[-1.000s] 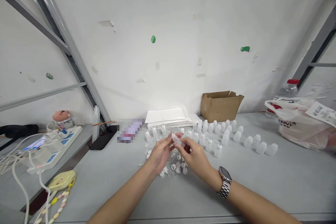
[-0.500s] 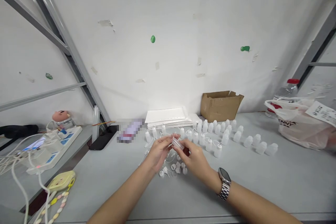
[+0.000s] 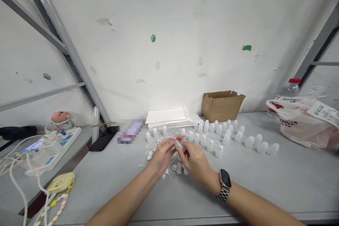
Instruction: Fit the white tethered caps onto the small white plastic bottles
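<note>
A small translucent plastic bottle (image 3: 179, 144) is held tilted between both hands, over the middle of the grey table. My left hand (image 3: 162, 155) is closed around its upper left end, fingertips pressed there; what lies under them is hidden. Around the bottle's lower right part, my right hand (image 3: 197, 158) is closed, a metal-banded watch on its wrist. Below and between the hands lie several loose white caps (image 3: 179, 168), partly covered. Just beyond them stand several white bottles fitted with caps and thin loops, such as one squeeze bottle (image 3: 219, 151).
Uncapped bottles (image 3: 249, 142) stand in rows to the right. Behind are a cardboard box (image 3: 224, 107) and white flat packs (image 3: 166, 117). A plastic bag (image 3: 304, 127) sits far right. Black phone (image 3: 104, 139), power strip (image 3: 54, 152) and cables are left.
Both hands stay on the bottle in nearly the same place. My left hand and right wrist have turned slightly, and the whole view has shifted a little.
</note>
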Tool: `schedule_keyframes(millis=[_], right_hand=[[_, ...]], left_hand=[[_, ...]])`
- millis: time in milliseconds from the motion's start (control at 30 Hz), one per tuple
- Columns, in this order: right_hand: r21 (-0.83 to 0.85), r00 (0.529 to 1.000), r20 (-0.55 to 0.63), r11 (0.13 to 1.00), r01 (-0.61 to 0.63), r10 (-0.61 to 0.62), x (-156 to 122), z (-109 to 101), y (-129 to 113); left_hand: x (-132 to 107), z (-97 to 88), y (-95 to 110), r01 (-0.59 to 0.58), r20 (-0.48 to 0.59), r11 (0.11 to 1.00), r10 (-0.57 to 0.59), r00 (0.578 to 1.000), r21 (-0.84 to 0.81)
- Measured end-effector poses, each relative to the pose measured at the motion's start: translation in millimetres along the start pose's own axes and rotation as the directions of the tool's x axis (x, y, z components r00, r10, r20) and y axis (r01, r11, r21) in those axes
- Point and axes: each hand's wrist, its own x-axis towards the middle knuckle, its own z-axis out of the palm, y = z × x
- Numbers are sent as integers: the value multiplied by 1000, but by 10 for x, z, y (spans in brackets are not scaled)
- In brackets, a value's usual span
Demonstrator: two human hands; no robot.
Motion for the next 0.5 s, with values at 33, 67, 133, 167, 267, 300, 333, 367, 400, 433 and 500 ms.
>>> schedule_keyframes(millis=[33, 67, 133, 167, 267, 300, 333, 367, 400, 433, 500], right_hand=[[-23, 1000, -10, 999, 22, -22, -1, 6, 3], [-39, 999, -18, 998, 41, -42, -2, 12, 7], [-47, 998, -28, 997, 61, -62, -1, 18, 17], [-33, 998, -26, 998, 51, -52, 4, 16, 21], [103, 992, 54, 987, -120, 114, 50, -16, 21], [175, 973, 109, 960, -219, 202, 77, -36, 15], [251, 941, 176, 912, -326, 288, 108, -58, 6], [324, 900, 249, 845, -426, 358, 141, -81, -5], [389, 856, 321, 768, -509, 405, 172, -104, -16], [443, 818, 385, 692, -570, 427, 199, -124, -27], [516, 768, 481, 572, -638, 423, 238, -154, -43]], left_hand=[[1, -3, -7, 3, 3, 1000, -3, 1000, 6], [2, -6, -15, 4, 9, 1000, -4, 1000, 13], [2, -10, -28, -5, 30, 1000, 4, 1000, 21], [1, -12, -34, -10, 42, 1000, 9, 999, 25], [1, -14, -41, -15, 56, 999, 12, 998, 49], [4, -15, -38, -8, 58, 998, 5, 998, 54], [9, -16, -32, 1, 59, 998, -5, 998, 55], [14, -17, -21, 6, 56, 999, -9, 998, 52], [20, -18, -7, 5, 49, 999, -7, 999, 48], [24, -19, 10, -3, 36, 999, 1, 999, 47], [30, -20, 48, -25, -3, 998, 25, 1000, 56]])
